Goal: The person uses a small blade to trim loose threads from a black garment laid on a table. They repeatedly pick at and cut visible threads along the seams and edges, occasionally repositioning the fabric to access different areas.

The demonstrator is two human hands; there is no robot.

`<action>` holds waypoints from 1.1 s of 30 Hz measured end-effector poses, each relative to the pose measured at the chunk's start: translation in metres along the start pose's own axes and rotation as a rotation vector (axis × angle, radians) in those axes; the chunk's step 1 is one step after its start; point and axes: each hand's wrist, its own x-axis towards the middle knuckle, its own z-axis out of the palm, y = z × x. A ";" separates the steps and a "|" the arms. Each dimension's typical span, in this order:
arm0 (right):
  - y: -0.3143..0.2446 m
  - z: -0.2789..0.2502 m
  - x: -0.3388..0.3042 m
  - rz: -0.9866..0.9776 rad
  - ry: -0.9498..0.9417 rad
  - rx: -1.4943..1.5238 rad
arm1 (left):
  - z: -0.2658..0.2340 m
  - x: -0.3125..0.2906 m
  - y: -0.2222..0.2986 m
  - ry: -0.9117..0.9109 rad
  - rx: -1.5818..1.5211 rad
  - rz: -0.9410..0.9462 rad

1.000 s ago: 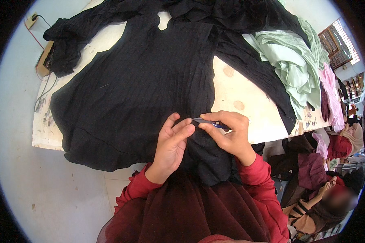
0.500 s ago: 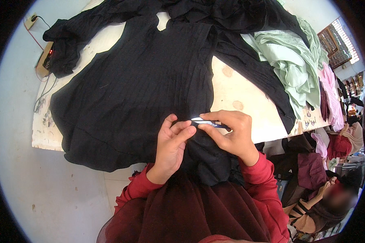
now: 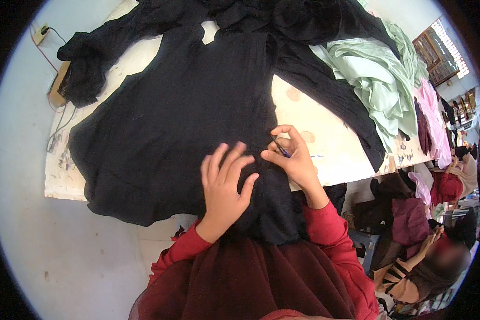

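A black garment (image 3: 160, 117) lies spread over the pale table, with its near edge hanging over the front. My left hand (image 3: 224, 178) rests over its lower part, fingers apart and slightly blurred, holding nothing. To its right, my right hand (image 3: 293, 157) is closed around small dark-blue thread snips (image 3: 280, 148), which are partly hidden by the fingers. It sits at the garment's right edge, beside bare table.
A pale green cloth (image 3: 378, 80) lies heaped at the far right, with pink cloth (image 3: 432, 109) beyond. Light wooden tabletop (image 3: 341, 144) shows on the right. A power strip (image 3: 60, 85) with cords is by the left wall. Another person (image 3: 421, 266) sits at the lower right.
My hands have moved apart. The left has spread its fingers down over the garment; the right has turned the snips and shifted slightly up. A small white slip now shows on the table.
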 end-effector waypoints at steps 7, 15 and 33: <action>-0.028 -0.010 -0.015 0.033 -0.218 0.081 | 0.006 -0.016 -0.011 -0.173 0.241 -0.161; -0.021 -0.033 0.004 -0.038 0.322 -0.534 | 0.012 -0.018 -0.011 -0.155 0.311 -0.193; -0.040 -0.023 -0.011 -0.228 -0.043 -0.768 | 0.015 -0.021 -0.006 -0.179 0.165 0.170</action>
